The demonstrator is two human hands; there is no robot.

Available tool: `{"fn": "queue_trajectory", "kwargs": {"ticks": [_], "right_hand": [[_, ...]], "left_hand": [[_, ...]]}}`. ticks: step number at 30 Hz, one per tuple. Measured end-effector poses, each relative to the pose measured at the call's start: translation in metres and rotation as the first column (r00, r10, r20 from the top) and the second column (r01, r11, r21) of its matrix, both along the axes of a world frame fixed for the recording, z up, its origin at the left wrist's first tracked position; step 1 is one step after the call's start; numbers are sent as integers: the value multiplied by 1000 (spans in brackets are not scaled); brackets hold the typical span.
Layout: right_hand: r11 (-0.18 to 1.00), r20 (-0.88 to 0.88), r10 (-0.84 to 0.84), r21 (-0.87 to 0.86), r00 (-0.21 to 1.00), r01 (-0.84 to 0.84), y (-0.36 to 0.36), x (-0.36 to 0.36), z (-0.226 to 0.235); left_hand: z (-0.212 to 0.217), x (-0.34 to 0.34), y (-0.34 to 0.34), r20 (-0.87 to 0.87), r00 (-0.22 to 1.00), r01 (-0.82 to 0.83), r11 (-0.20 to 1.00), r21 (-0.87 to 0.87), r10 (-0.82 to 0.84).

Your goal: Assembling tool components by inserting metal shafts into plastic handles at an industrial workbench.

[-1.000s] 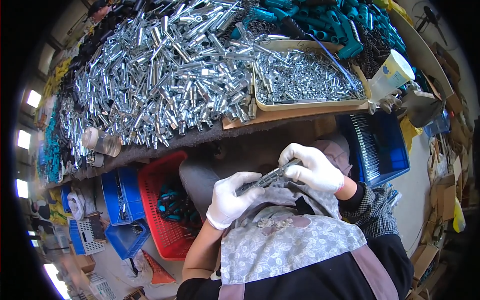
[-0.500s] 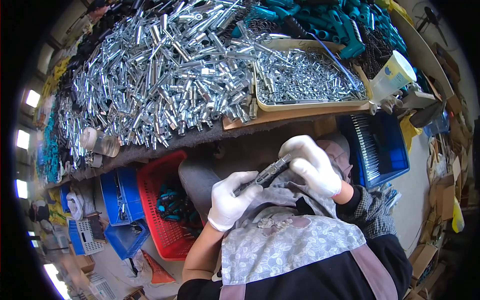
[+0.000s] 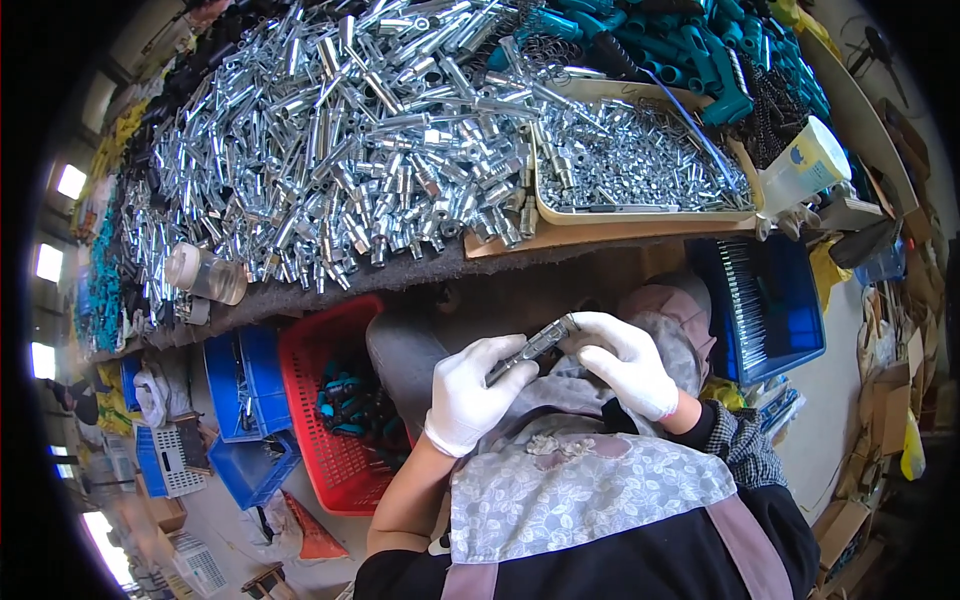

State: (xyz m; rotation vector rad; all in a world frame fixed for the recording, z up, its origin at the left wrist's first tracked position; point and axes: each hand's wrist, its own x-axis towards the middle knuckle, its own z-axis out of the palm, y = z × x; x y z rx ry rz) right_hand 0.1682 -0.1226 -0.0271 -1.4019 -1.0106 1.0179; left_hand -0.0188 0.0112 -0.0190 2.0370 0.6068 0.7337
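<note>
Gloves cover both hands; the left hand (image 3: pixel 468 392) and right hand (image 3: pixel 622 362) each clasp an end of a short metal part (image 3: pixel 532 349) over the lap, below the workbench's (image 3: pixel 330 290) near edge; a loose pinch could drop it into the red basket (image 3: pixel 325 400). Compared with a second ago, the part tilts more steeply and the right hand sits lower

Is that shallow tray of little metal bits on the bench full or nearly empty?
Full. The tray is covered edge to edge with small shiny metal parts, heaped about to its rim; none of its floor shows.
</note>
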Motion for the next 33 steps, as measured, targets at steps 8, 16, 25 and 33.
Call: {"fn": "queue_trajectory", "kwargs": {"ticks": [8,16,25,33], "right_hand": [[989,-101,-36,-147,994,21,5,1,8],[983,-231,60,-157,971,-98,10,12,9],[932,-353,230,-187,907,-309,18,36,23],[990,412,98,-137,906,-44,66,122,108]], "left_hand": [[-5,1,11,-8,997,73,965,250,-74],[-8,-1,14,-8,996,82,925,370,-85],[-4,-2,17,-18,994,108,959,261,-107],[0,-5,21,78,997,12,988,156,-25]]}}
